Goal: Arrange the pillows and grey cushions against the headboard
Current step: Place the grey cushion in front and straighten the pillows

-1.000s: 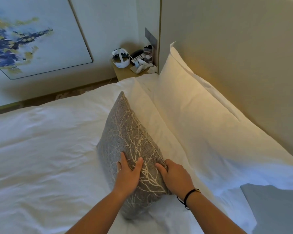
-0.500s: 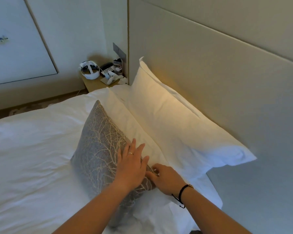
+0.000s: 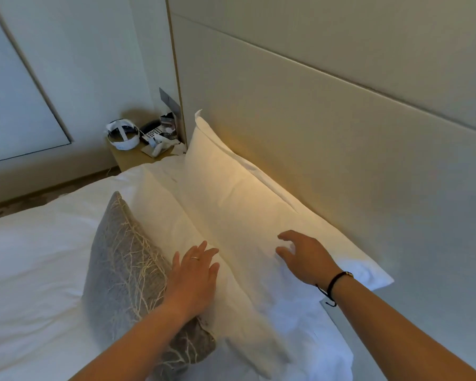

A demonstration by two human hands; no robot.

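A grey cushion (image 3: pixel 121 265) with a pale branch pattern stands on edge, leaning against a white pillow (image 3: pixel 176 224). Behind that, a second white pillow (image 3: pixel 242 204) leans on the beige headboard (image 3: pixel 327 119). My left hand (image 3: pixel 195 276) lies flat with fingers spread over the cushion's top edge and the front pillow, holding nothing. My right hand (image 3: pixel 305 257), a black band on its wrist, hovers with fingers apart over the back pillow's near end and holds nothing.
White bedding (image 3: pixel 33 257) covers the bed to the left. A wooden nightstand (image 3: pixel 129 158) at the far corner carries a white headset (image 3: pixel 123 136), a phone and small items. A framed picture (image 3: pixel 17 105) hangs on the left wall.
Both hands have let go of the grey cushion's near corner. The left moved up onto the front pillow, the right moved right over the back pillow. The view has swung toward the headboard.
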